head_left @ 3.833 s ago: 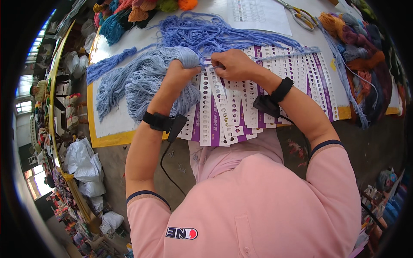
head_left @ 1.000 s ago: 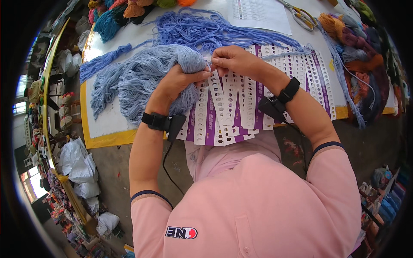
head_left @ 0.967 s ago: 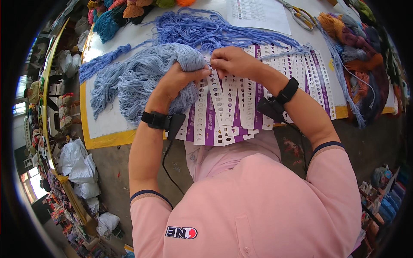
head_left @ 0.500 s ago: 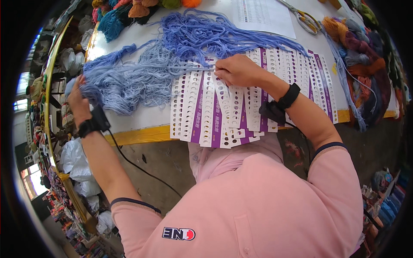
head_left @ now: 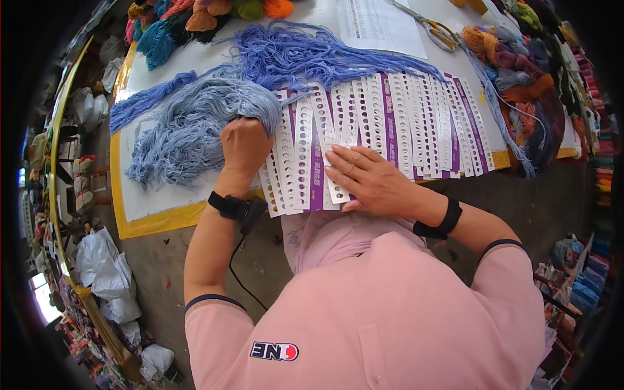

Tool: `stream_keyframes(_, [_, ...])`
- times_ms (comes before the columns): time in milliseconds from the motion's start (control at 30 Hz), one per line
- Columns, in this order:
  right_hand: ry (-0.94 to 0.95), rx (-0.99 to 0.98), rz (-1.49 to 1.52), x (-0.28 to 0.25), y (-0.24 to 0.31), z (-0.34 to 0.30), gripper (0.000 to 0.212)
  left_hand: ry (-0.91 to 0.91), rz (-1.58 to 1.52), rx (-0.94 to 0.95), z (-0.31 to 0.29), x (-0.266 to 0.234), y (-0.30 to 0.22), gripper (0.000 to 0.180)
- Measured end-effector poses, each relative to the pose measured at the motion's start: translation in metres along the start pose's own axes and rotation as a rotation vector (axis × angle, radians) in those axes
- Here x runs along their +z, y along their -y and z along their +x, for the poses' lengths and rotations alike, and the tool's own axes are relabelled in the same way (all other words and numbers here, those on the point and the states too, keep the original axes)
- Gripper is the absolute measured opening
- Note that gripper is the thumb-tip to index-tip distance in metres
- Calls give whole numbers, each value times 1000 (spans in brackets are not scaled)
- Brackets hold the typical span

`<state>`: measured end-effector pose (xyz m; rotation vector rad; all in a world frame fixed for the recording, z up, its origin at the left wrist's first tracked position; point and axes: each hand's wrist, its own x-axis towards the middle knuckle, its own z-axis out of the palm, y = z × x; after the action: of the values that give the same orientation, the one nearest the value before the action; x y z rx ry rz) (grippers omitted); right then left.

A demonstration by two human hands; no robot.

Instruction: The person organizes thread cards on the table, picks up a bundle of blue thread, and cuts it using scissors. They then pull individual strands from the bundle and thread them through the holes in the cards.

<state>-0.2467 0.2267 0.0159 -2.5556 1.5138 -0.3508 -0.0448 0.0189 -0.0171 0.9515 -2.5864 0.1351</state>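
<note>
My left hand [head_left: 246, 148] is closed in a fist at the right end of a light blue yarn bundle [head_left: 185, 127], gripping its strands. The bundle lies in a loose heap on the table's left part. Fingers together and stretched out, my right hand [head_left: 372, 181] rests flat on a row of white and purple punched cards [head_left: 364, 117]. Those cards overlap side by side, each with a line of round holes, and some reach the table's near edge. Behind them spreads a tangle of periwinkle-blue yarn [head_left: 292, 55], touching the cards' far ends.
The white table [head_left: 149, 208] has yellow-taped edges. Scissors [head_left: 442, 34] and a printed sheet [head_left: 377, 29] lie at the back. Mixed yarn skeins [head_left: 520, 84] hang over the right side; more coloured skeins [head_left: 208, 16] sit back left. White plastic bags [head_left: 104, 266] stand on the left.
My left hand has moved right, bringing the light blue yarn's end toward the cards. My right hand has left the yarn by the cards' far ends and come nearer, flattening on the cards.
</note>
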Motion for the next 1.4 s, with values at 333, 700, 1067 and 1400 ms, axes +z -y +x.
stream_keyframes(333, [-165, -46, -34, 19, 12, 3, 68, -40, 76, -33, -14, 4, -1, 16])
stream_keyframes(700, [-164, -4, 285, -22, -19, 15, 34, -73, -73, -27, -10, 6, 30, 22])
stream_keyframes(1067, [146, 385, 1358, -17, -129, 74, 40, -5, -1848, -492, 156, -250, 199, 33])
stream_keyframes(1400, [-249, 460, 1292, -18, -138, 68, 27, 443, -1813, -803, 88, -38, -22, 29])
